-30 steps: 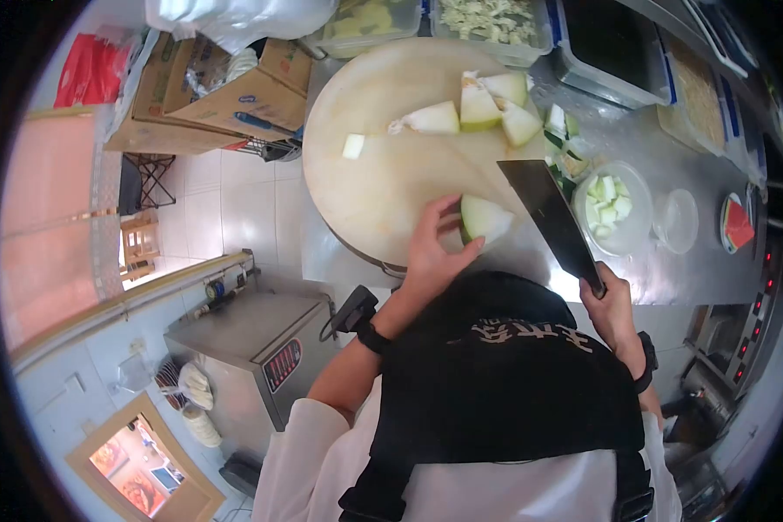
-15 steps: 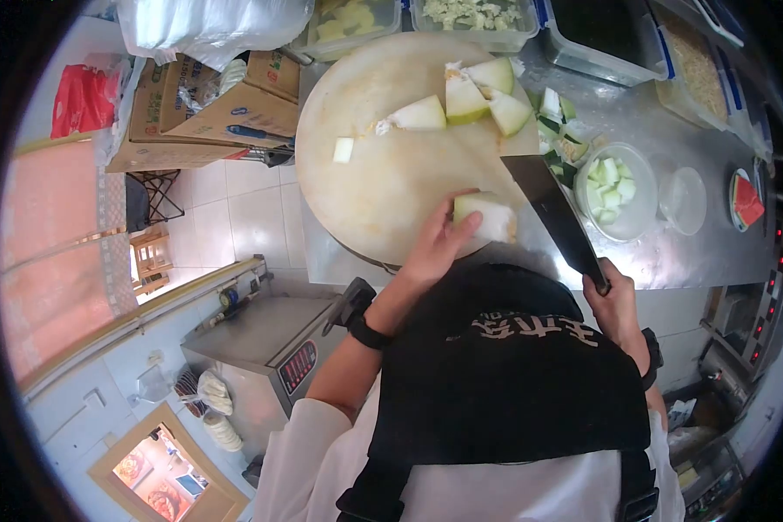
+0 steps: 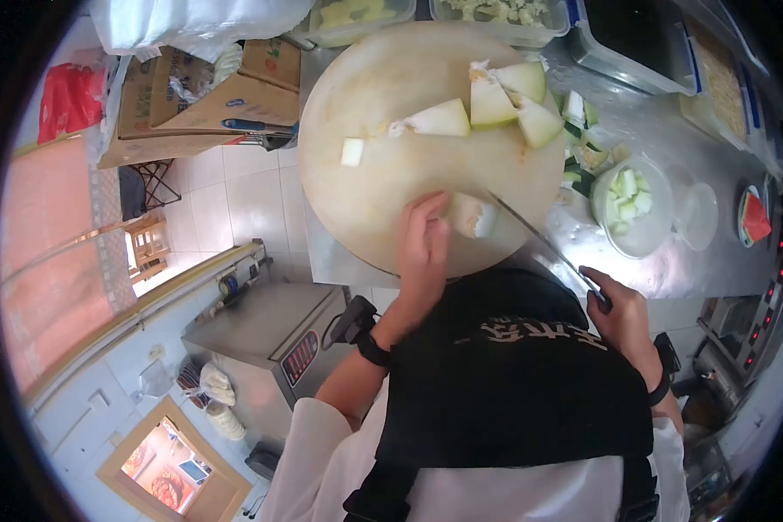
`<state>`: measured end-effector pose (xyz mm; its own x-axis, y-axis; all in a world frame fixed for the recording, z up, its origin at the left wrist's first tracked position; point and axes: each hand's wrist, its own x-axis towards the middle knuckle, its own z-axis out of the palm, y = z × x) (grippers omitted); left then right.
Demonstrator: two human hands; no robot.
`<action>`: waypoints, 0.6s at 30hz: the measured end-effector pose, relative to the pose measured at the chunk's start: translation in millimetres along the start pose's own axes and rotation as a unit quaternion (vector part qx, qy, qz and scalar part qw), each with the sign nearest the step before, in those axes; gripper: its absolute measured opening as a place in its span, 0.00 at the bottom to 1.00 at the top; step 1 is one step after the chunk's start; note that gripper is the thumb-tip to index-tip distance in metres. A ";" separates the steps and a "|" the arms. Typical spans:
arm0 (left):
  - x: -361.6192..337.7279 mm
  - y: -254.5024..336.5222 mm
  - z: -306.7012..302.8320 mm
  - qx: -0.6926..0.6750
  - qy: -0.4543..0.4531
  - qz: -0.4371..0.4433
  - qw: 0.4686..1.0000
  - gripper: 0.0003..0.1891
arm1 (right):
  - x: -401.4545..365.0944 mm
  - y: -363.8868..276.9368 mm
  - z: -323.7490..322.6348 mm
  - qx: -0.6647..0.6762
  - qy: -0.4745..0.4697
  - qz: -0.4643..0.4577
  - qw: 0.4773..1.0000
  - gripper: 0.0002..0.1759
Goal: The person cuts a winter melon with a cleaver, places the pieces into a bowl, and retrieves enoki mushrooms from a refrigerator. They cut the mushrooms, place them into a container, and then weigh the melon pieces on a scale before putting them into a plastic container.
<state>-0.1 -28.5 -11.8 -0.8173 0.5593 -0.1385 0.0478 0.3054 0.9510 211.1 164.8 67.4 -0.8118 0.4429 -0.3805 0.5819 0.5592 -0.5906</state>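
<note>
On the round cutting board (image 3: 383, 183), my left hand (image 3: 424, 244) rests with bent fingers against the left side of a pale melon piece (image 3: 473, 215); the fingertips are partly blurred. My right hand (image 3: 616, 306) is wrapped round the handle of a cleaver (image 3: 539, 237). Its blade is turned edge-down, with the tip just right of the piece. Several pale green melon wedges (image 3: 493, 104) lie at the board's upper right. A small white block (image 3: 351, 151) sits alone on the left.
Right of the board are green peelings (image 3: 580, 178), a tub of cut cubes (image 3: 626, 198), an empty round container (image 3: 696, 217) and a plate with a red piece (image 3: 754, 217). Food trays (image 3: 628, 43) line the back. Cardboard boxes (image 3: 191, 100) stand left.
My left hand has shifted its grip to the piece's left side, and the piece has turned. The cleaver has rolled from blade-flat to edge-down, its tip nearer the piece. The view has shifted slightly.
</note>
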 end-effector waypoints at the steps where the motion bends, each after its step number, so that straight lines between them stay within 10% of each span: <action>1: -2.7 4.6 -2.8 0.084 0.015 0.096 0.992 0.17 | 1.6 -0.3 -1.3 0.001 -0.004 0.002 1.000 0.22; 8: 7.3 10.4 6.7 0.136 -0.012 0.326 0.935 0.17 | 15.8 -10.6 -21.8 -0.046 -0.029 -0.050 0.997 0.31; 18: 9.4 -0.8 -5.4 0.112 -0.094 0.297 0.944 0.16 | 38.7 -20.2 -59.3 -0.076 -0.138 -0.097 0.983 0.31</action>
<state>-10.9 -27.6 -12.5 -0.4938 0.8030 0.3337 0.6021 0.0388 0.7975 170.9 212.2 106.9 -0.8782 0.1234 -0.4621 0.3993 0.7211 -0.5662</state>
